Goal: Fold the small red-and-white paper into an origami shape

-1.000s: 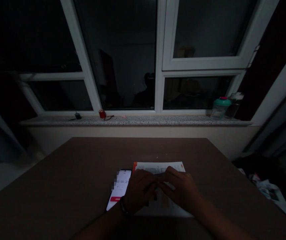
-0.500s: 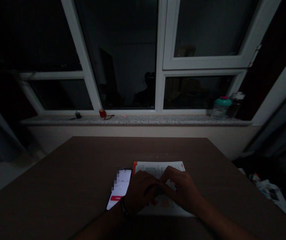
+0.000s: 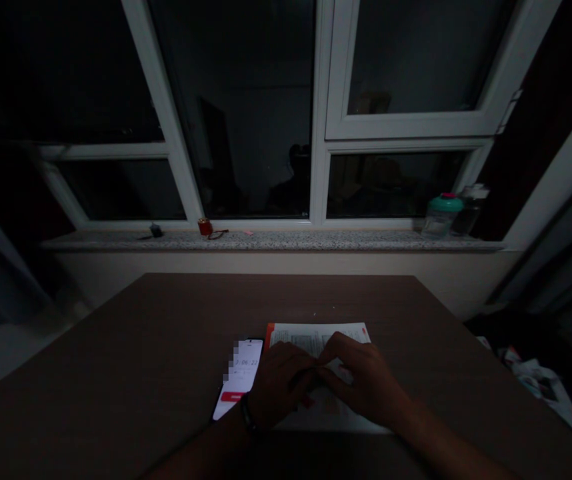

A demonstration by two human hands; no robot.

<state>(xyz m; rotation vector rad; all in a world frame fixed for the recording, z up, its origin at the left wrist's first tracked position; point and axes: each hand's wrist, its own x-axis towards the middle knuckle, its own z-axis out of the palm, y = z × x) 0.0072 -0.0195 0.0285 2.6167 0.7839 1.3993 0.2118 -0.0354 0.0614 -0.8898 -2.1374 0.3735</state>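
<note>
My left hand (image 3: 282,381), with a dark band (image 3: 247,411) on its wrist, and my right hand (image 3: 363,375) meet over a printed book or booklet (image 3: 296,331). Fingers of both hands are curled in, and the tips touch above the page. Whatever they pinch is hidden by the fingers and the dim light. A small reddish bit (image 3: 308,401) shows just below my left fingers; I cannot tell if it is print or a loose piece. Left of the book, close to my left hand, lies a lit phone (image 3: 242,379) with a timer on its screen.
The brown table (image 3: 191,307) reaches toward a speckled windowsill (image 3: 286,241). On the sill are a small red jar (image 3: 205,227), a dark little bottle (image 3: 156,230), a teal-lidded jug (image 3: 442,215) and a clear bottle (image 3: 471,210). Papers or bags (image 3: 541,380) lie beyond the table's right edge.
Both hands stay nearly in place, with only slight finger movement at the tips. The reddish bit under my left fingers shows a little differently. The phone's timer has advanced by a second.
</note>
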